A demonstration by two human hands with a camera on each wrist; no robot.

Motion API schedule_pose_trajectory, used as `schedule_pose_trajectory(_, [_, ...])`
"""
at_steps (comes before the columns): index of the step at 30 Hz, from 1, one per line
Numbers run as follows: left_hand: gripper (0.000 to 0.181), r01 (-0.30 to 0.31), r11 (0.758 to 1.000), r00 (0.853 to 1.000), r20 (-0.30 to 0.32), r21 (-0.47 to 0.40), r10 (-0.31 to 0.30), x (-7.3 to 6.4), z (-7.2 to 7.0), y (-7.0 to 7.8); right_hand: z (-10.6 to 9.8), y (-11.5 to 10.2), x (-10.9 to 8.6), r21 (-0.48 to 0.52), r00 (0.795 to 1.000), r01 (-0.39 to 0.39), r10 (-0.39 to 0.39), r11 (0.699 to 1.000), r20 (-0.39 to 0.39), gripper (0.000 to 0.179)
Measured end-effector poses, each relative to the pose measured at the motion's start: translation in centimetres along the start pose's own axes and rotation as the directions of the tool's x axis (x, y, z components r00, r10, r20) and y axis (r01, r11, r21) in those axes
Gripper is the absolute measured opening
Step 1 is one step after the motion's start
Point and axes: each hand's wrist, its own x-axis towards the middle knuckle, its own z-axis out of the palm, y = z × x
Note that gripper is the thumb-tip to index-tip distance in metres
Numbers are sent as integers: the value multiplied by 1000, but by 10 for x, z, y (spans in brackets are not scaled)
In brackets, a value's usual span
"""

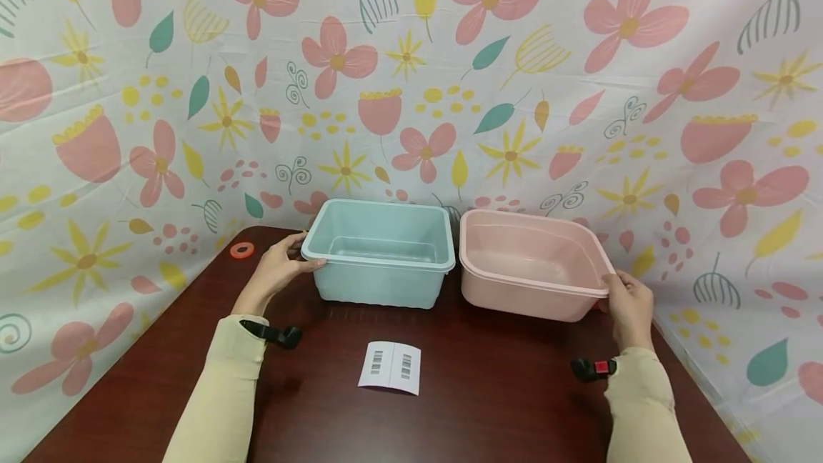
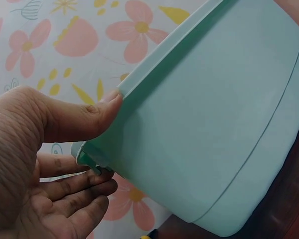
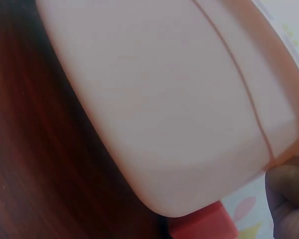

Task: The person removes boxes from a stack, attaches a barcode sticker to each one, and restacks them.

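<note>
A light blue plastic basin (image 1: pixel 379 284) stands toward the back of the table, its inside bare. My left hand (image 1: pixel 281 263) grips its left end, the thumb (image 2: pixel 84 117) lying along the rim and the other fingers below the rim's corner. To the right is a pink plastic basin (image 1: pixel 521 295), also bare inside and slightly turned. At that basin's right front corner, my right hand (image 1: pixel 630 306) pinches the rim. Only curled fingers of this hand (image 3: pixel 291 186) show at the edge of the right wrist view.
A white paper with two barcodes (image 1: pixel 389 367) lies in front of the basins on the dark red-brown table (image 1: pixel 489 391). An orange-red ring (image 1: pixel 241 250) is near the left edge. Beside the pink basin, a red object (image 3: pixel 204 224) is partly hidden. A flowered cloth (image 1: pixel 411 56) hangs behind.
</note>
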Motion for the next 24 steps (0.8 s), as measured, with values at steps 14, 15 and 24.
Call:
schedule_pose_trajectory(14, [94,-4,1000,1000,-6,6,4,1,-2,-2,0,14,5,-45,1000,-10,10,999,3,27])
schedule_pose_trajectory(15, [94,-3,1000,1000,-6,7,3,1,-2,-2,0,15,5,-50,1000,-12,12,999,1,27])
schedule_pose_trajectory(24, [94,-4,1000,1000,-3,5,4,1,-1,-3,0,19,5,-85,1000,-5,4,996,-10,34])
